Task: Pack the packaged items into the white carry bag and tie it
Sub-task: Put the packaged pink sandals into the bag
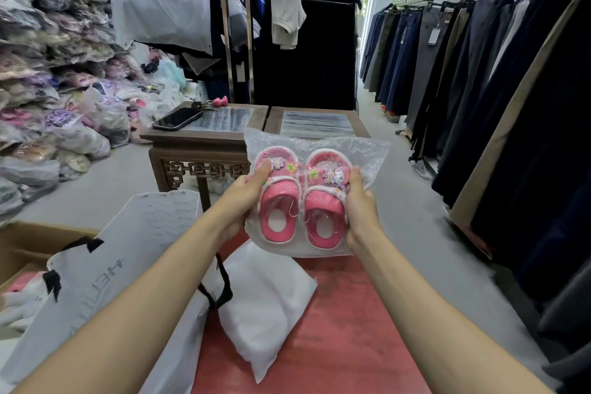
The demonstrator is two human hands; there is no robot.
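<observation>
Centre of the frame: holding up a clear plastic packet [315, 145], with a pair of pink slippers [302, 201] sealed inside, toes toward the top. Left grip [246, 198] grasping the packet's left edge, thumb laid over the left slipper. Right grip [359, 208] grasping the right edge, thumb on the right slipper's decorated top. Packet up in the air above the far end of the red surface [351, 329].

Lower left: white carry bag [128, 265] with black handles [224, 285], slumped over the left edge of the red surface. Cannot tell what sits inside. Just right of those handles, lying flat on the red: a white wrapped package [265, 304], below the held packet in the frame.

Far left edge: open cardboard box [19, 243], something pink and white in wrapping inside.

Past the packet: carved wooden surface [198, 144] carrying a dark phone [177, 118] and keys [211, 103].

Right edge of the red surface slanting to the lower right, grey floor [415, 201] beyond, an open aisle up to the rack of dark trousers [479, 73] filling the right side. Upper left: heaped bagged goods [48, 73] spilling to the floor.
</observation>
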